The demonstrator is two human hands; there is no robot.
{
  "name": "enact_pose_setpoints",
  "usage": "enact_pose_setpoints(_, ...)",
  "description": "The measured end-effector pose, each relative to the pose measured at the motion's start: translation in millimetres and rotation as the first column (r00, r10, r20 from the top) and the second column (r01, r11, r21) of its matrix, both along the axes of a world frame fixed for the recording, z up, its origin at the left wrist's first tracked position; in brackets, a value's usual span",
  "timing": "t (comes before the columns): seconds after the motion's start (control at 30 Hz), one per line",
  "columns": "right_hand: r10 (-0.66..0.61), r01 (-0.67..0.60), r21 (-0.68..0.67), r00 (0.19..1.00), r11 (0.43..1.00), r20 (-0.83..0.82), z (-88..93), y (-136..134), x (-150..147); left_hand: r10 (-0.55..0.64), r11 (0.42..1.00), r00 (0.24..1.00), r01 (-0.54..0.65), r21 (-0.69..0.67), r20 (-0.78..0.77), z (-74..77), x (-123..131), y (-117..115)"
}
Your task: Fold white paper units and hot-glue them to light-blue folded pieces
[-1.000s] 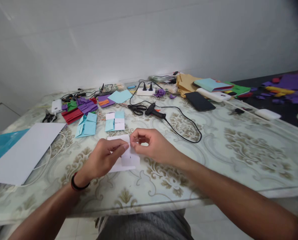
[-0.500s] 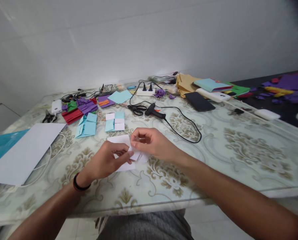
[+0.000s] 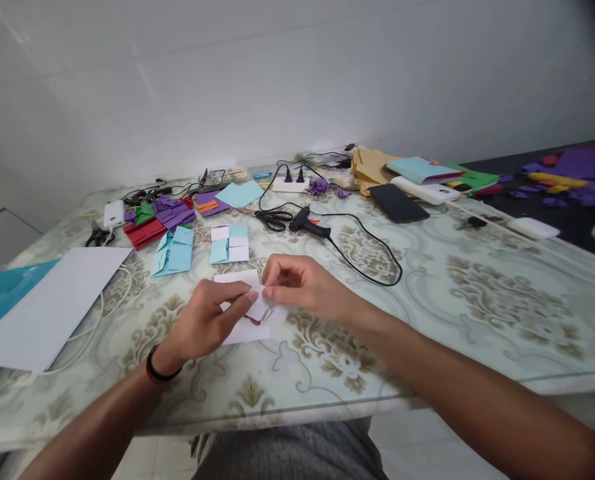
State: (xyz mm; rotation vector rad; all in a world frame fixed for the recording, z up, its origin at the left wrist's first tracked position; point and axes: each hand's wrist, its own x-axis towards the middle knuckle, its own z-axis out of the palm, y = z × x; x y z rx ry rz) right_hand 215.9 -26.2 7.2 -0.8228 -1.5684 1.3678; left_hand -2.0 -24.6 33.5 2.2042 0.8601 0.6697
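Over floral tablecloth (image 3: 427, 320), white paper (image 3: 260, 305) between both hands (image 3: 210, 317) (image 3: 302, 287), apparently in each one's pinch.

Held paper (image 3: 262, 308): near side of the counter (image 3: 482, 287), between left grip (image 3: 214, 313) and right grip (image 3: 297, 288), over a sheet (image 3: 247, 335).
Folded papers (image 3: 173, 252): far side of the left grip, left of the scissors (image 3: 272, 220).
Glue gun (image 3: 311, 225): just right of the scissors, near side of the power strip (image 3: 290, 187).
Phone (image 3: 400, 203): right of the glue gun.
Loose sheet (image 3: 52, 310): at left, partly on a packet (image 3: 10, 290).

Both hands (image 3: 214, 317) (image 3: 302, 287) close, in pinch grips
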Motion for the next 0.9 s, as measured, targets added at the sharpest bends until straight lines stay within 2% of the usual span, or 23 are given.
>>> enact_pose_setpoints(0.13, 0.002, -0.002, -0.017, 1.0, 1.0, -0.008, 4.7, 0.0, 0.6, 0.044, 0.999, 0.999, -0.044, -0.021, 0.015, 0.5, -4.4, 4.7)
enact_pose_setpoints(0.23, -0.043, 0.043, 0.001, 0.999, 0.999, -0.025, 9.8, -1.3, 0.4, 0.125, 0.992, 0.99, -0.123, -0.022, 0.065, -1.6, -5.6, 7.9)
enact_pose_setpoints(0.33, -0.1, 0.1, 0.07, 0.995, 0.993, -0.001, 11.1, -2.2, 0.5, 0.231, 0.97, 0.963, -0.215, -0.113, 0.143, -4.6, -4.5, 9.3)
enact_pose_setpoints(0.4, -0.149, 0.138, 0.124, 0.986, 0.983, 0.08, 9.0, -2.8, 0.3, 0.27, 0.954, 0.948, -0.241, -0.178, 0.169, -6.4, -2.9, 9.1)
enact_pose_setpoints(0.5, -0.238, 0.201, 0.18, 0.947, 0.963, 0.217, 4.2, -4.0, -0.6, 0.264, 0.948, 0.947, -0.219, -0.232, 0.185, -8.2, -0.5, 8.2)
enact_pose_setpoints(0.57, -0.263, 0.218, 0.192, 0.932, 0.957, 0.251, 2.0, -4.7, -1.5, 0.242, 0.946, 0.951, -0.187, -0.266, 0.193, -9.3, 0.7, 7.6)
enact_pose_setpoints(0.73, -0.291, 0.251, 0.186, 0.926, 0.95, 0.241, 1.6, -4.6, -3.1, 0.215, 0.946, 0.959, -0.157, -0.282, 0.185, -11.1, 2.3, 7.3)
enact_pose_setpoints(0.9, -0.234, 0.227, 0.063, 0.96, 0.972, 0.155, 3.0, -2.5, -1.5, 0.273, 0.926, 0.93, -0.184, -0.33, 0.246, -8.8, 1.9, 10.0)
